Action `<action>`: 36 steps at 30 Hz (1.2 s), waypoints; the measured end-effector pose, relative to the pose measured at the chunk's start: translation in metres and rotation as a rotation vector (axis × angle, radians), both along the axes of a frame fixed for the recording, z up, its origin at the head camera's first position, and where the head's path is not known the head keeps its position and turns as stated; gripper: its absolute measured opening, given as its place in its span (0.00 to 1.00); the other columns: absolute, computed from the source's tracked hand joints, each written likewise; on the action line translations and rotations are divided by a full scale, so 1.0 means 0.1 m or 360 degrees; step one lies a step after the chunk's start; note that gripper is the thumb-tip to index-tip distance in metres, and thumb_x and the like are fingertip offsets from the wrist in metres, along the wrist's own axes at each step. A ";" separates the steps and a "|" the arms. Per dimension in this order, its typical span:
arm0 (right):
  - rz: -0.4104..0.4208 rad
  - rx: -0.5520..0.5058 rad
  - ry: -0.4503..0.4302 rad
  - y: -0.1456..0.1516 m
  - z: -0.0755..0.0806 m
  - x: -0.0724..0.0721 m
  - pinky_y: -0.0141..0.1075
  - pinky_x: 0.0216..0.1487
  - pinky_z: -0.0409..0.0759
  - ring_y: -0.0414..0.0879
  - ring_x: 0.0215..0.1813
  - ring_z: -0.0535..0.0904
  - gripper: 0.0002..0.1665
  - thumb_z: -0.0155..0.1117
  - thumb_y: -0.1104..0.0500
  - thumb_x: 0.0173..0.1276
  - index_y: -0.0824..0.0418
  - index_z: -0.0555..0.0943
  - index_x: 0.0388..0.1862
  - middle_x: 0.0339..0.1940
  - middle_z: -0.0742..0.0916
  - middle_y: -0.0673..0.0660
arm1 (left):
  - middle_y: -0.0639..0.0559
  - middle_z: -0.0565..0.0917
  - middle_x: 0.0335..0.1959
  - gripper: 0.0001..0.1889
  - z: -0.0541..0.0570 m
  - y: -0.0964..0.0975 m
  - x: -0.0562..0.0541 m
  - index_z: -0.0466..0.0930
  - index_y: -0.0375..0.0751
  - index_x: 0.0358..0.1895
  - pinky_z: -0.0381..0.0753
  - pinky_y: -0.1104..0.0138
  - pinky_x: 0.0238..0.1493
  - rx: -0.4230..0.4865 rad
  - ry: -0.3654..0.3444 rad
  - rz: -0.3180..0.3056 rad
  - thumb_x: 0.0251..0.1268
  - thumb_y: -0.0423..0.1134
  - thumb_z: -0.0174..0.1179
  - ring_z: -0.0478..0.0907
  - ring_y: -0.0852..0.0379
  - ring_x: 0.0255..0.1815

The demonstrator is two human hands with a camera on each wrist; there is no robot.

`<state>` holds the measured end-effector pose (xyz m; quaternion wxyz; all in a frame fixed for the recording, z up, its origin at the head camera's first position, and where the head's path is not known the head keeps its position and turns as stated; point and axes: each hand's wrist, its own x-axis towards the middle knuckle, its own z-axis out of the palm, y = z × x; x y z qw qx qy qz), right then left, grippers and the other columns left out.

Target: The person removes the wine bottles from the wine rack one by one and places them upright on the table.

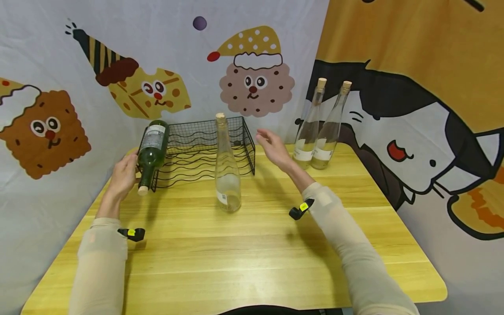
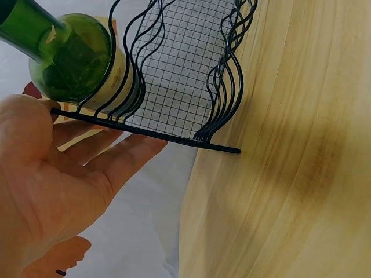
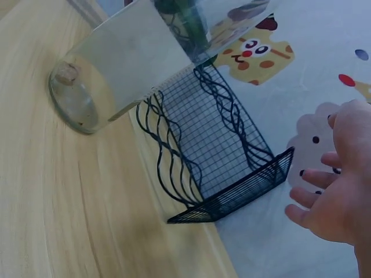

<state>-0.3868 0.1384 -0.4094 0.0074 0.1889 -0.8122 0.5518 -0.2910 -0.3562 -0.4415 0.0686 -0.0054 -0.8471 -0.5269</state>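
A black wire wine rack (image 1: 252,151) with wavy bars stands toward the back of the table. On its upper tier, at the left end, lies a green wine bottle (image 1: 154,144), its corked neck toward the front. My left hand (image 1: 123,175) is at the rack's left side, fingers extended along the outside of the frame in the left wrist view. My right hand (image 1: 274,150) is raised beyond the rack's right end, fingers apart and holding nothing. A clear corked bottle (image 1: 227,179) stands upright in front of the rack, between the hands.
Two clear corked bottles, a left one (image 1: 308,127) and a right one (image 1: 330,131), stand at the back right, beyond my right hand. A cartoon-printed cloth (image 1: 204,83) hangs behind the wooden table (image 1: 236,262).
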 end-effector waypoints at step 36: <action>0.0399 -0.0353 0.0408 -0.12 0.67 0.64 0.54 0.91 0.73 0.63 0.86 0.75 0.33 0.47 0.55 0.93 0.64 0.67 0.89 0.85 0.79 0.68 | 0.23 0.54 0.91 0.38 0.01 0.02 0.01 0.46 0.38 0.94 0.84 0.85 0.43 0.0102 -0.0073 0.0039 0.96 0.56 0.27 0.61 0.18 0.86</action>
